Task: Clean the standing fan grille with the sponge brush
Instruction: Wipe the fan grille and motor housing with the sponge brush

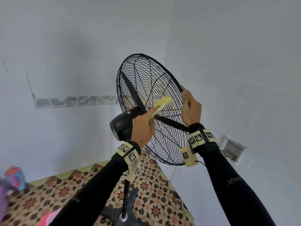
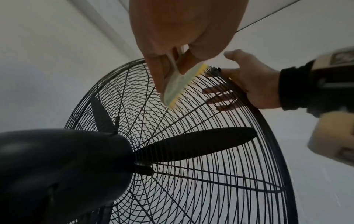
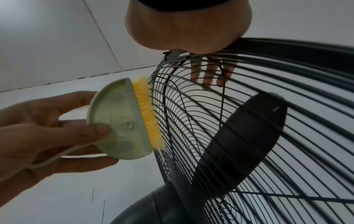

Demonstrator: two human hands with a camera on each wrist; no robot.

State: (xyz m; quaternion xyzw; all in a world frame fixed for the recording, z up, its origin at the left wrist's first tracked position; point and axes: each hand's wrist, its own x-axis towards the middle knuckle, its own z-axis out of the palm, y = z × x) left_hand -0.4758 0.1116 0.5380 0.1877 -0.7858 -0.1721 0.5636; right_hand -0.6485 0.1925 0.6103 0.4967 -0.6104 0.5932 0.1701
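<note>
With the right hand (image 1: pixel 190 106) gripping the grille (image 1: pixel 164 141) rim, the left hand (image 1: pixel 143 128), closed round the sponge brush (image 3: pixel 124 121), should probably keep the bristles pressed flat along the wires.

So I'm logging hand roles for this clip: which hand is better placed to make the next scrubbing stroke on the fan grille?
The left hand. It grips the brush, whose yellow bristles meet the grille wires. The right hand holds the rim, steadying it.
</note>
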